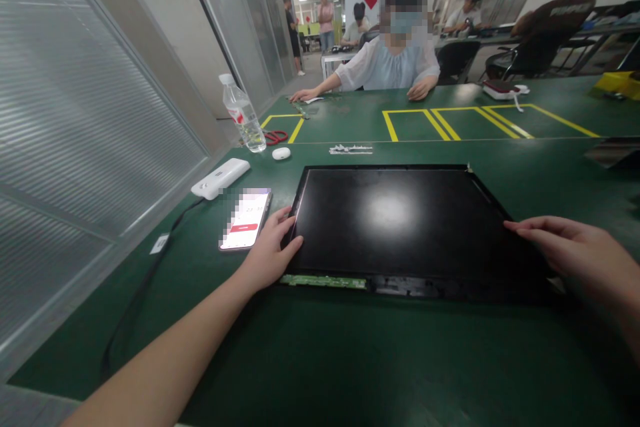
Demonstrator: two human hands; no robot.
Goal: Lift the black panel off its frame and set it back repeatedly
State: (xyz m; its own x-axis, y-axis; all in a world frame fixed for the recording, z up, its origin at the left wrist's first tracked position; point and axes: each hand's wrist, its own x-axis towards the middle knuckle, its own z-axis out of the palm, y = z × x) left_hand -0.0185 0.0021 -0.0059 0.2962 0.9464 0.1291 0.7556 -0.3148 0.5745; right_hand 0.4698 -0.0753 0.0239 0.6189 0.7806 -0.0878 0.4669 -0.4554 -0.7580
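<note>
A black display panel [400,220] lies flat on the green table [320,360] in front of me, with a green circuit strip [325,281] along its near edge. My left hand [273,250] grips the panel's near left corner, thumb on top and fingers curled round the edge. My right hand [575,257] rests on the panel's right edge with its fingers stretched flat and pointing left.
A phone [246,219] with a lit screen lies just left of the panel, beside a white power bank [221,178] with a black cable. A water bottle [243,113], red scissors [275,137] and a white earbud case [281,153] stand further back. A person sits across the table.
</note>
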